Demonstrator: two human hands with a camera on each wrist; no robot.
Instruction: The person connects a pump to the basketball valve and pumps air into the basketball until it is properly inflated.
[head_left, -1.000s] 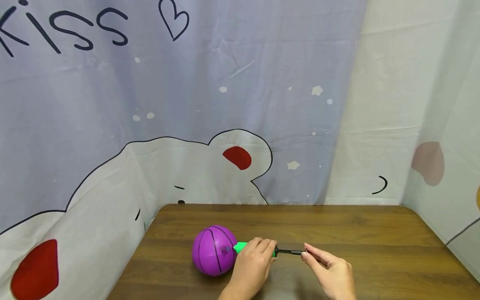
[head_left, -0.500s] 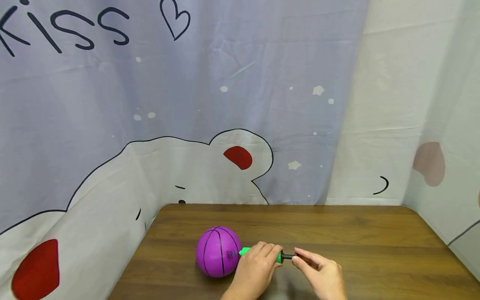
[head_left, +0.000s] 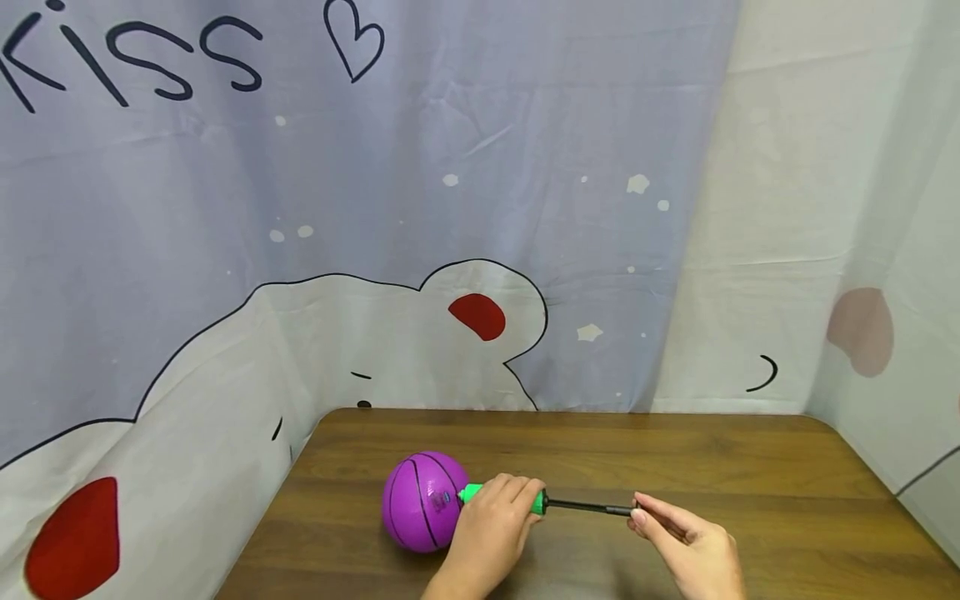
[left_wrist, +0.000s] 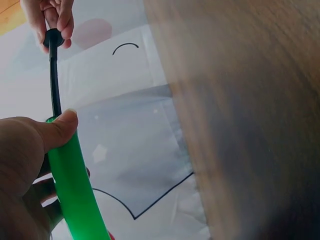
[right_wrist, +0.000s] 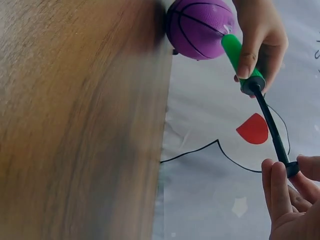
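A purple ball with black basketball lines (head_left: 422,504) sits on the wooden table at the left. Against its right side is the nozzle end of a green hand pump (head_left: 538,502), lying roughly level. My left hand (head_left: 491,529) grips the green barrel, its thumb along the barrel in the left wrist view. From the barrel a long black rod (head_left: 588,506) sticks out to the right. At the rod's far end my right hand (head_left: 693,546) pinches the black end knob (right_wrist: 293,169) between thumb and fingers. Where the nozzle meets the ball is too small to make out.
The brown wooden table (head_left: 750,467) spreads beneath and to the right of the hands. A printed curtain (head_left: 585,208) with a bear, stars and lettering hangs behind the table's back edge and along both sides.
The right hand pushed the rod into the barrel half a second ago, then drew it out to the right, further than at first. Ball and left hand shifted slightly right, then back left.
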